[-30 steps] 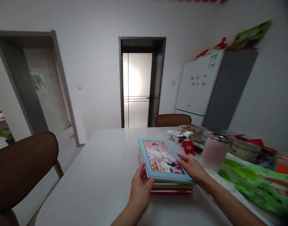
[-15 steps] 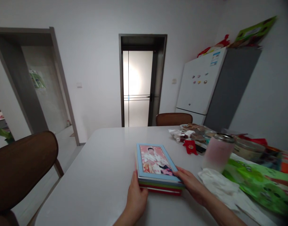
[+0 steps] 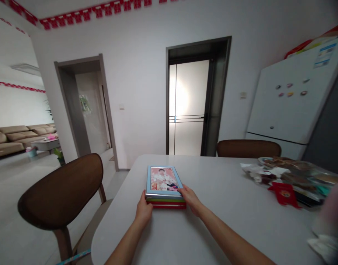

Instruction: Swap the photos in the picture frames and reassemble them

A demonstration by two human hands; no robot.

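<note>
A stack of framed pictures and books [image 3: 166, 203] rests on the white table [image 3: 221, 221]. On top lies a light blue picture frame [image 3: 163, 179] with a photo of a person on a pink background; green and red layers show beneath it. My left hand [image 3: 143, 210] grips the stack's near left corner. At the near right corner my right hand [image 3: 190, 198] holds the stack, its fingertips on the edge of the blue frame. The undersides of both hands' grips are partly hidden.
Toward the right edge are a red paper item [image 3: 285, 195], crumpled tissue [image 3: 257, 173], plastic-wrapped things [image 3: 296, 171] and a blurred pink cup [image 3: 334, 209]. Brown chairs stand at the left [image 3: 66, 191] and the far side [image 3: 248, 148].
The view has turned left, bringing a sofa into sight. Both hands and the stack now sit farther left on the table, away from the clutter, still held together.
</note>
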